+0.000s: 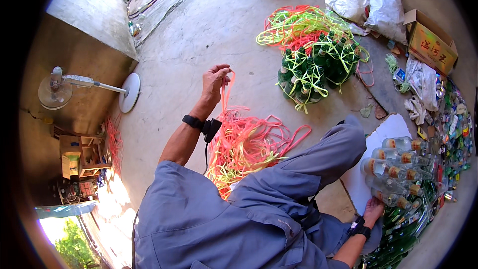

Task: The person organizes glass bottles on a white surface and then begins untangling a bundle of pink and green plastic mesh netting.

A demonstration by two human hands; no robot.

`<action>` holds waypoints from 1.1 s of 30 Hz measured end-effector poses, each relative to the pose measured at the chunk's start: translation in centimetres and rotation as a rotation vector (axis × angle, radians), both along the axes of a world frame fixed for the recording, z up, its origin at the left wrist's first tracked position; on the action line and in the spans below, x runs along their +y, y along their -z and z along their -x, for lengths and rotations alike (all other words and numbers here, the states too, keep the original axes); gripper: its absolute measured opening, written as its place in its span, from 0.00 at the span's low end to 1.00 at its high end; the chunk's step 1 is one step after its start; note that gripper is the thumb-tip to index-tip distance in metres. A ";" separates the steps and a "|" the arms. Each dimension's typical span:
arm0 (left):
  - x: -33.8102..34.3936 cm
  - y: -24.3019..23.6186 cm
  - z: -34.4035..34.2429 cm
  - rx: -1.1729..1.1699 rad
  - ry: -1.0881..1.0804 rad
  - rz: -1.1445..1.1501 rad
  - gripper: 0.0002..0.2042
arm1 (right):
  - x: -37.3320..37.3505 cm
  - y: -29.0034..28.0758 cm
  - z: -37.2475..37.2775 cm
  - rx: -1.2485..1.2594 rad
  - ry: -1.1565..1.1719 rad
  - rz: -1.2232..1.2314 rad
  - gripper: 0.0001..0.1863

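Observation:
My left hand (pixel 216 80) is raised over the floor, its fingers pinched on a pink plastic strap (pixel 226 92). That strap runs down into a loose heap of pink and yellow-green straps (pixel 249 142) in front of my body. At the lower right, my right hand (pixel 373 212) has its fingers curled against the base of a clear glass bottle (pixel 391 199); part of the grip is hidden. Several more clear bottles (pixel 383 168) lie stacked above it on a white board (pixel 356 187). Green glass bottles (pixel 398 236) lie below and beside that hand.
Bundles of upright green bottles (pixel 304 77) in yellow-green strap netting stand ahead, with more straps (pixel 294 25) behind. White sacks (pixel 386 10) and a cardboard box (pixel 432 45) stand at the far right, above scattered small items (pixel 455 124). A pedestal fan (pixel 94 82) is at left.

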State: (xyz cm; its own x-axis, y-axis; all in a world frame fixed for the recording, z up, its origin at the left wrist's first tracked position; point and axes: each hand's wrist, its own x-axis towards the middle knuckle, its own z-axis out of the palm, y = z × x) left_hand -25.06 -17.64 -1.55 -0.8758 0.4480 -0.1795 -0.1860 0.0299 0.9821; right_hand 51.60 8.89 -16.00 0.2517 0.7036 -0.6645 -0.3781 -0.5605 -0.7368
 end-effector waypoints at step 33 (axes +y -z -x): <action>8.6 -11.6 -7.4 -0.026 0.602 -0.146 0.09 | -5.1 -9.0 7.2 -0.258 -0.526 0.067 0.17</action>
